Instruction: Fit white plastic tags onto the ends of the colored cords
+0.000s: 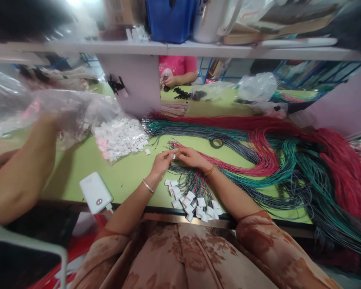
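Note:
My left hand (163, 163) is closed in a pinch on a small white plastic connector (174, 157). Close against it, my right hand (189, 157) also has its fingers pinched together; what they grip is too small to make out, though wire ends lie right beside them. Red wires (218, 161) with bare metal tips run under and past my right hand. Below my hands, finished-looking wires end in several white connector housings (200, 206) at the table's front edge. Left of my hands lies a clear bag of loose white connectors (120, 138), with a single one (147, 152) outside it.
Long bundles of red (327, 140), green and dark wires cover the right side. A roll of black tape (217, 143) lies behind my hands. A white power bank (96, 192) sits at the front left. Another person's arm (27, 168) reaches in from the left; a pink-shirted person (179, 68) works opposite.

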`<state>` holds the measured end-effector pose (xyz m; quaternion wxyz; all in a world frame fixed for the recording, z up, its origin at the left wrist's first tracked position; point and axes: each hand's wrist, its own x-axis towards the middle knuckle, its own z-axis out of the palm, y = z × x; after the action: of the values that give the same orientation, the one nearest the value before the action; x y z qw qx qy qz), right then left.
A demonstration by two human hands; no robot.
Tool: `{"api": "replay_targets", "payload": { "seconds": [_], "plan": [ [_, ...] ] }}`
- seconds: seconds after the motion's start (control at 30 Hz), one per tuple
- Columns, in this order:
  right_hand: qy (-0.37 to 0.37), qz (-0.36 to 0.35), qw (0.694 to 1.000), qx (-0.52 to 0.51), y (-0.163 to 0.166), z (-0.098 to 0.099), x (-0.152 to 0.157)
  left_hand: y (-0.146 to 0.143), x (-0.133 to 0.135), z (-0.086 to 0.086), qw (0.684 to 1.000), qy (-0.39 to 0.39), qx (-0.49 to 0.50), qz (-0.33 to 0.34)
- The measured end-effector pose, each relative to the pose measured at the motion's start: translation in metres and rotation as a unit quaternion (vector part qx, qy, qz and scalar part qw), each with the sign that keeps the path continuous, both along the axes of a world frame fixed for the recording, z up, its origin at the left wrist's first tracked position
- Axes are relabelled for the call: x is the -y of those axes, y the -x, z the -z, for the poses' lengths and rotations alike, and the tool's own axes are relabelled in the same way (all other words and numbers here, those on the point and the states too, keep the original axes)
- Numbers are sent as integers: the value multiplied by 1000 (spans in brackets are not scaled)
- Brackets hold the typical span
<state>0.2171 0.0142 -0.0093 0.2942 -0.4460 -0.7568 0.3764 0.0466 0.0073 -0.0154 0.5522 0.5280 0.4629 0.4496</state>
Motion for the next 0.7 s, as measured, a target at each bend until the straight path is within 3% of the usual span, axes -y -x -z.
{"api": "replay_targets", "payload": {
  "seconds": [0.1,0.13,0.2,0.3,0.37,0.4,0.47,0.57,0.63,0.7],
  "plan": [
    [53,-38,998,6,-13,-7,-8,-3,18,-11,966,-243,-88,0],
    [55,-53,997,27,-17,-11,-10,-6,27,-14,939,-325,-107,39],
    [41,-83,992,82,-20,-17,-11,-15,48,-19,862,-454,-133,183],
    [9,-108,984,140,-11,-24,-4,-30,77,-22,728,-541,-159,389],
    [-20,-96,979,176,1,-26,5,-37,86,-23,697,-548,-164,433],
    [-35,-77,976,199,7,-25,9,-37,86,-23,707,-541,-162,426],
    [-49,-30,964,259,18,-22,17,-32,75,-24,763,-512,-166,358],
    [-62,21,946,317,27,-14,23,-6,40,-26,857,-419,-258,149],
    [-85,25,948,306,28,-9,25,17,12,-24,868,-314,-385,-5],
    [-114,21,955,274,26,-6,25,40,-12,-19,837,-222,-494,-77]
  ]
}}
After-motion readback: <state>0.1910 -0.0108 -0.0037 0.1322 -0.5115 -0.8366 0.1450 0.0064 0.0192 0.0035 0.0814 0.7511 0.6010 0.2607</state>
